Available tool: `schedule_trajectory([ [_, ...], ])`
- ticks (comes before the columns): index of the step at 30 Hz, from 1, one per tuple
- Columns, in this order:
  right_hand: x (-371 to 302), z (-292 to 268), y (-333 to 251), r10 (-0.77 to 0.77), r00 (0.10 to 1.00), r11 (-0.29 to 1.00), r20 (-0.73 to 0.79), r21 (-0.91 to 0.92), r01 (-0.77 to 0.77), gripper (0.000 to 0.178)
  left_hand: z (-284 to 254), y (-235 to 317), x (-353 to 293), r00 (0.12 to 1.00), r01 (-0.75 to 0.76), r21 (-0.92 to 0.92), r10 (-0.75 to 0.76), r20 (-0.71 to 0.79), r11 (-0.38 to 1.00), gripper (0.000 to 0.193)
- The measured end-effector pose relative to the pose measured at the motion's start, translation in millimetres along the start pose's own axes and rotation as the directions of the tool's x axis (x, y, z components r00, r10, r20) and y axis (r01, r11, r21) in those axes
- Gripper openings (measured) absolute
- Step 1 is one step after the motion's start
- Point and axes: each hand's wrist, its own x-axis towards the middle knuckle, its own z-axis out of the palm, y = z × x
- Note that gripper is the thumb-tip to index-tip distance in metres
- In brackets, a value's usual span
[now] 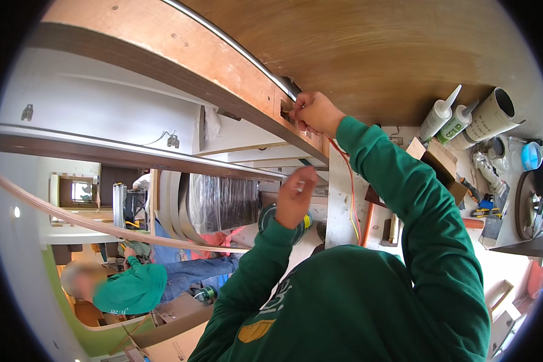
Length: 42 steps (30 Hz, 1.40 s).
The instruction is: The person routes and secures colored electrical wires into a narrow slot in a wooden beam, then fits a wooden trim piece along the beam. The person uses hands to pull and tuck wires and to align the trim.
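My right hand [317, 113] is closed in a pinch at a small cut-out [285, 111] in the wooden beam [223, 72]. What its fingertips hold there is too small to make out. Red and yellow wires [351, 181] run down from the beam just below this hand, over a pale board. Lower and to the left, my left hand [297, 196] has its fingers curled together beneath the beam, slightly blurred. Anything inside it is hidden. A metal strip [235, 45] runs along the beam's far side, beside a brown wooden panel [368, 54].
Sealant tubes [438, 117], a grey pipe piece [495, 114], an open cardboard box [443, 163] and hand tools [487, 208] crowd the right. White cabinet frames [114, 108] and a plastic-wrapped block [223, 202] lie left. A co-worker in green [133, 286] is at lower left.
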Motion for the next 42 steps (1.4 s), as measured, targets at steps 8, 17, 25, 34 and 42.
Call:
schedule_trajectory([
  [8,-27,18,-7,0.12,0.993,0.974,0.016,0.192,-0.121,0.011,74,11,-17,0.931,0.336,-0.531,-0.188,0.314,0.778,0.033],
  [17,-89,7,13,0.198,0.941,0.92,0.274,0.279,-0.275,0.02,76,27,-13,0.926,0.355,-0.604,-0.179,0.332,0.714,0.037],
  [25,-77,1,27,0.209,0.95,0.884,0.233,0.37,-0.285,0.015,60,17,-22,0.918,0.316,-0.453,-0.149,0.367,0.834,0.041],
  [34,-76,2,5,0.061,0.997,0.995,-0.054,-0.078,-0.065,0.017,-37,37,-2,0.941,-0.098,-0.082,0.066,-0.332,0.992,0.038],
  [42,-57,24,-1,-0.372,0.905,0.803,-0.209,-0.56,0.201,0.016,-81,137,93,0.55,-0.576,0.263,0.605,-0.577,0.774,0.067],
])
